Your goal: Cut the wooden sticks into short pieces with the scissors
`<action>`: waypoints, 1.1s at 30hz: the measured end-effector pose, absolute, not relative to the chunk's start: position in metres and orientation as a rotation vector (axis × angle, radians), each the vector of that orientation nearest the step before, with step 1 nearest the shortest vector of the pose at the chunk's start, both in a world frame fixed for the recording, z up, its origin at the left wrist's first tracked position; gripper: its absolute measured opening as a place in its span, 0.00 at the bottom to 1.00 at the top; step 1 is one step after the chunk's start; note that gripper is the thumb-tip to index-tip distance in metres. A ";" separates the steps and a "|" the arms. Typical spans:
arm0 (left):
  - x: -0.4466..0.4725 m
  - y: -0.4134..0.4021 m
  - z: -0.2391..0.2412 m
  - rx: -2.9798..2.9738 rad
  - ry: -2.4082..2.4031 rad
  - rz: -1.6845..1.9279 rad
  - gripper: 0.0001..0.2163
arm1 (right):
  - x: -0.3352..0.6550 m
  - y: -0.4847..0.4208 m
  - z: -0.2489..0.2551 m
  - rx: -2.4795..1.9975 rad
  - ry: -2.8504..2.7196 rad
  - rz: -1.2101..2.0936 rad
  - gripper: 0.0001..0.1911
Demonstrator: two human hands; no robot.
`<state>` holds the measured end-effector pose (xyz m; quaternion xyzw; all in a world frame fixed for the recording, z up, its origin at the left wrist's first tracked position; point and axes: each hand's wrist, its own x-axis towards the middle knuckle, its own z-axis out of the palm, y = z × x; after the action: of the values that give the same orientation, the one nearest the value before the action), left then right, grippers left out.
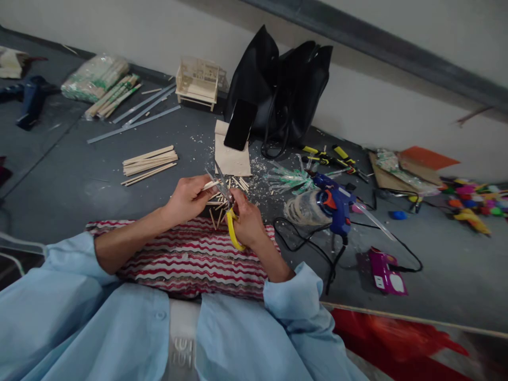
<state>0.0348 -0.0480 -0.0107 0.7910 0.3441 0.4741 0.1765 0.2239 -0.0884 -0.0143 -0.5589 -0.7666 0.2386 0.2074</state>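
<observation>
My right hand (246, 218) grips yellow-handled scissors (233, 228), whose blades stand apart and point away from me. Pinched in my left hand (189, 197) is a thin wooden stick (209, 184), its end reaching the scissor blades. Short cut stick pieces (240, 183) lie under and around both hands. To the left rests a bundle of longer wooden sticks (150, 163). A red-and-white striped cloth (190, 253) lies beneath my forearms at the near edge.
A black phone (240, 125) rests on folded paper before a black bag (273, 79). On the right are a blue glue gun (337, 203), its cable, a purple power strip (387, 272) and cutters (327, 157). A miniature wooden bench (197, 84) stands at the back.
</observation>
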 end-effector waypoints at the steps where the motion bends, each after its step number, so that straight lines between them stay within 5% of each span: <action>1: 0.034 -0.048 -0.012 2.234 0.978 1.329 0.11 | 0.224 -0.089 -0.014 -1.568 -2.139 0.656 0.27; 13: 0.034 -0.048 -0.010 2.153 0.914 1.268 0.12 | 0.226 -0.087 -0.011 -1.484 -2.169 0.662 0.31; 33: 0.028 -0.040 -0.019 2.152 0.955 1.115 0.10 | 0.222 -0.087 -0.008 -1.598 -2.238 0.611 0.20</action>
<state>0.0285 -0.0405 -0.0193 0.7966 0.3533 0.4128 0.2650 0.2225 -0.0872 -0.0084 -0.5598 -0.7840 0.2142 0.1617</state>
